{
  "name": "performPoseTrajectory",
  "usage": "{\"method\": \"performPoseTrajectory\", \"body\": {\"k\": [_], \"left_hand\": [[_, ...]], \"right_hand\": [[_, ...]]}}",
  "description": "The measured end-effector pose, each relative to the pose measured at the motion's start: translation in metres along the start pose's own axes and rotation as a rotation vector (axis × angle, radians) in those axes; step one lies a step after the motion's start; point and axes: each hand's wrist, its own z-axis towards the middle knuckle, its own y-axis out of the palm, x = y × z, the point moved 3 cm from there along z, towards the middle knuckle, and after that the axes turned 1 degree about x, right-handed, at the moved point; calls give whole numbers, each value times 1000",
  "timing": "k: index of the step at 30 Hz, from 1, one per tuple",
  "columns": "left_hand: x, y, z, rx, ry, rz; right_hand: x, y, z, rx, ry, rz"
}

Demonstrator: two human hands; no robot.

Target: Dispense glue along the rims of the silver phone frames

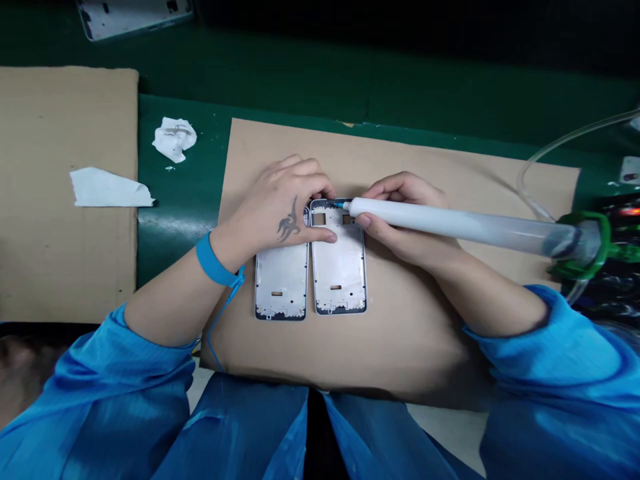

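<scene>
Two silver phone frames lie side by side on a brown cardboard sheet (425,320). My left hand (277,210), with a blue wrist strap, rests flat over the top of the left frame (281,283), its thumb pressing on the right frame (339,270). My right hand (400,220) grips a long white dispensing syringe (465,227). The syringe's blue tip touches the top edge of the right frame. The syringe's far end sits in a green fitting (587,247) joined to a clear hose (560,143).
A second cardboard sheet (55,220) lies at the left with a torn white paper (107,188) on it. A crumpled white wipe (174,139) sits on the green mat. Another frame part (133,15) lies at the far top left. Dark equipment stands at the right edge.
</scene>
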Motion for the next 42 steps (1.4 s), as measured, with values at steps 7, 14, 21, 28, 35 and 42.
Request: {"method": "performPoseTrajectory", "body": {"k": [7,14,21,28,35,42], "left_hand": [[1,-1,1,-12,-30,-17],[0,1,0,1,-19,-20],[1,-1,0,-17,-27,-12],[2,-1,1,-18,-35,-16],[2,-2,-1,-21,-35,-29],[3,-2,-1,-9,-9,-33]], "right_hand": [[-2,0,1,15,-10,45],[0,0,1,6,31,31],[0,0,1,-9,37,58],[1,0,0,-18,39,61],[1,-1,1,-43,51,74],[1,-2,0,-22,58,58]]}}
